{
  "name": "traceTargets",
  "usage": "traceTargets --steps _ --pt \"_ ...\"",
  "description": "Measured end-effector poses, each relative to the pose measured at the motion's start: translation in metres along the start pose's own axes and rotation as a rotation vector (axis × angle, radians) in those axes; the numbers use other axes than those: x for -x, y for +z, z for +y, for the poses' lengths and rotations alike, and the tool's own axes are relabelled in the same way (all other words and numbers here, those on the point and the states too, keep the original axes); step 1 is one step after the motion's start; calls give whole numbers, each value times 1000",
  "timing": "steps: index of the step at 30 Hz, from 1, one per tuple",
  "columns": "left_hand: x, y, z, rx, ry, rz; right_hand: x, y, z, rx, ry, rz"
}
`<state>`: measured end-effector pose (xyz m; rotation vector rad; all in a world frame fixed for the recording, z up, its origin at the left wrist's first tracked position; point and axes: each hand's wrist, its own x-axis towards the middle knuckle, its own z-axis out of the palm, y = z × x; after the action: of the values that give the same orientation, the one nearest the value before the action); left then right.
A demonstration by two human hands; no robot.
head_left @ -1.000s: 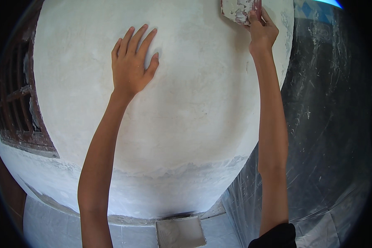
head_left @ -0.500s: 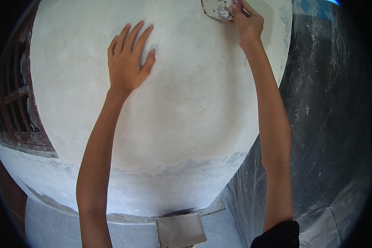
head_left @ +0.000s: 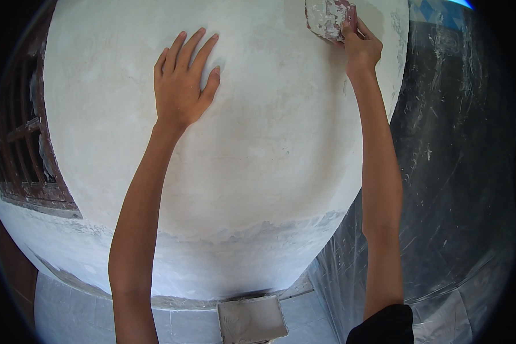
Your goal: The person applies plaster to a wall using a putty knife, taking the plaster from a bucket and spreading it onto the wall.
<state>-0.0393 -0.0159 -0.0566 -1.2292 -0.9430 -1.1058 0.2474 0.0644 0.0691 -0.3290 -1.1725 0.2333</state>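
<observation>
My left hand (head_left: 183,86) rests on the white plastered wall (head_left: 252,132), palm against it with fingers spread. Up at the top right, my right hand (head_left: 363,49) grips a reddish putty scraper (head_left: 331,20) whose face is smeared with pale putty. Its flat side lies close to the wall; whether its edge touches cannot be made out. A damp-looking darker patch of plaster surrounds the scraper. On the floor at the wall's foot sits a rectangular tray (head_left: 252,318) with grey-white paste in it.
A brown wooden barred window (head_left: 28,137) is set in the wall at the left. Dark plastic sheeting (head_left: 453,160) spattered with white hangs along the right, below a blue patterned strip (head_left: 436,12). Grey floor tiles (head_left: 80,312) run along the wall's base.
My right hand has moved a little right and down with the scraper, so more of its face shows. My left hand stays spread on the wall, barely shifted.
</observation>
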Motion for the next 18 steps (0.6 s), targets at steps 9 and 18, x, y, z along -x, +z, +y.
traceTargets --steps 9,18 --pt "0 2 -1 1 -4 14 7 -3 13 -157 8 -269" --pt "2 0 0 -16 -11 0 -3 -24 0 -46 15 263"
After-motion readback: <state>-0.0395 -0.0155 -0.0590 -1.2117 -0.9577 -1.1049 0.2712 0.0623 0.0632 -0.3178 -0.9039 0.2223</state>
